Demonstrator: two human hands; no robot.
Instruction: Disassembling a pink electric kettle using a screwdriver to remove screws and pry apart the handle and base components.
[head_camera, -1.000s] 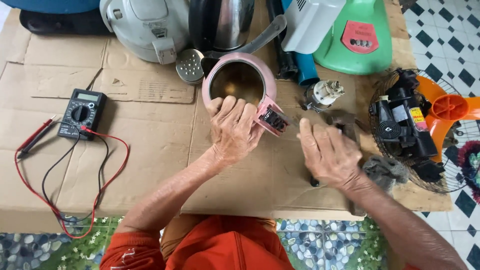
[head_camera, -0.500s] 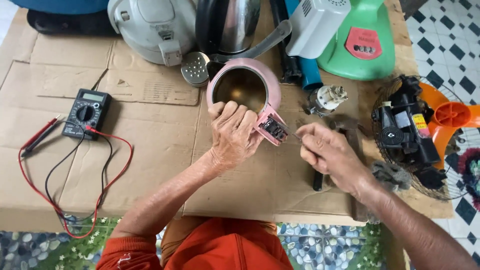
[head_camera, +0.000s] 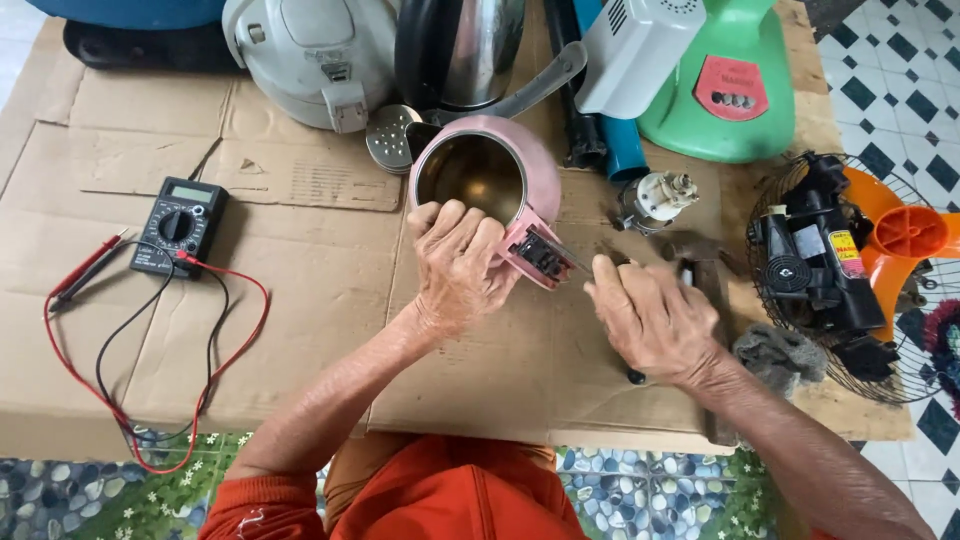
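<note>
Pink kettle body (head_camera: 520, 165) stands mid-frame, slightly above centre, on the cardboard-covered desk (head_camera: 300, 300), its steel inside showing; left hand (head_camera: 460, 265) is closed around its lower rim just beside the black switch block (head_camera: 540, 252). Right hand (head_camera: 655, 320), right of centre, is curled shut on a thin tool (head_camera: 575, 258) whose metal tip meets that switch block, the dark handle end poking out below the palm. Black multimeter (head_camera: 180, 220) with red and black leads lies at left, white cooker (head_camera: 310, 55) upper left, fan motor (head_camera: 815, 270) at right.
</note>
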